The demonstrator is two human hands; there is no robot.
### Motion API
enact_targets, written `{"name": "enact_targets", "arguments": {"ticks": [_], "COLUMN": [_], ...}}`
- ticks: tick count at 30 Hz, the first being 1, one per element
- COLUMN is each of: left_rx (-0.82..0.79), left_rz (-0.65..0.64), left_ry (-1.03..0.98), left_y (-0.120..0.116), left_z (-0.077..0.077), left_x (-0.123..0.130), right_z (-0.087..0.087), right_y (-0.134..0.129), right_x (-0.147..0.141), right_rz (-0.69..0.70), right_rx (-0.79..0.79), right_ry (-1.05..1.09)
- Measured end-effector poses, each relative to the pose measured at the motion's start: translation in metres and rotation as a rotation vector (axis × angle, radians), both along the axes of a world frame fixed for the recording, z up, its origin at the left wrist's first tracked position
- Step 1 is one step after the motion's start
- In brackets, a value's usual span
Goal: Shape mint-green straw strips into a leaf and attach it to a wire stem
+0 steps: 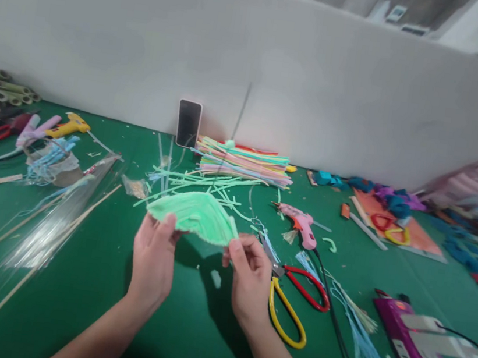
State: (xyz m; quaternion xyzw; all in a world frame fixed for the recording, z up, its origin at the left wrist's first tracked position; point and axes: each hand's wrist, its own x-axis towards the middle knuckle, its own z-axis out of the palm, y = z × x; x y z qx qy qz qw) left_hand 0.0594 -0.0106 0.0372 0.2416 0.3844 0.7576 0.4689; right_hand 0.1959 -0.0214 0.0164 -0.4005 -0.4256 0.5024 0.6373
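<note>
A mint-green fan-shaped piece, built up from curved rows of soft-looking strips, is held up above the table between both hands. My left hand pinches its lower left edge, thumb on top and fingers beneath. At its right end, my right hand pinches the tip near a short pale green strip. Behind the piece, loose green strips lie scattered before a bundle of pastel strips. Scissors with one red and one yellow handle lie beside my right hand.
A pink glue gun with a black cord lies at right. A phone leans on the grey partition. Clear plastic sleeves and thin sticks lie left, near a yellow glue gun. A purple box sits far right.
</note>
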Motion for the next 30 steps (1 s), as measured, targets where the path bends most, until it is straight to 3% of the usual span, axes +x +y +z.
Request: {"name": "enact_targets", "arguments": {"ticks": [6, 17, 24, 30], "left_rx": [-0.047, -0.236, -0.201, -0.127], "left_rz": [0.062, 0.060, 0.100, 0.063], "left_ry": [0.084, 0.173, 0.328, 0.251], "left_y": [0.006, 0.008, 0.009, 0.008], "left_z": [0.003, 0.002, -0.005, -0.004], "left_x": [-0.018, -0.020, -0.023, -0.019], "right_z": [0.000, -0.003, 0.005, 0.006], "right_y": [0.016, 0.020, 0.014, 0.015], "right_x": [0.024, 0.030, 0.024, 0.023], "right_rz": [-0.034, -0.061, -0.048, -0.075], "right_rx": [0.027, 0.087, 0.104, 0.074], "right_ry": [-0.064, -0.155, -0.258, -0.237]}}
